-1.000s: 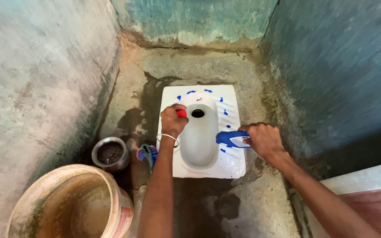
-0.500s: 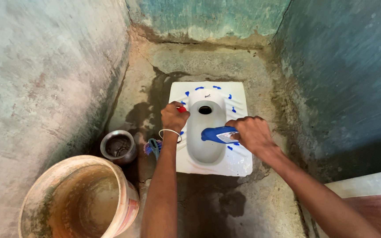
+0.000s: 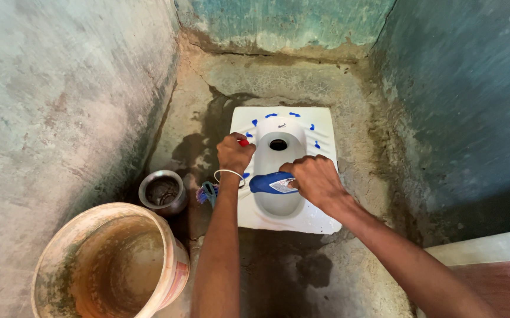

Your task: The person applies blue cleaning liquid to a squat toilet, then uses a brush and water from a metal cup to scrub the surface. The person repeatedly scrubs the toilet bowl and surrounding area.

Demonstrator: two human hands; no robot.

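Blue bottle [image 3: 269, 183] over white squat pan [image 3: 293, 221]; empty bucket [image 3: 110, 265] nearby.

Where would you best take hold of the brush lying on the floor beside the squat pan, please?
Probably by the teal handle of the brush, coming from above, on the near side. Its blue and purple bristles face the small metal pot, so that end is best avoided. The handle lies just left of the left hand and its forearm, close to the edge of the white squat pan.
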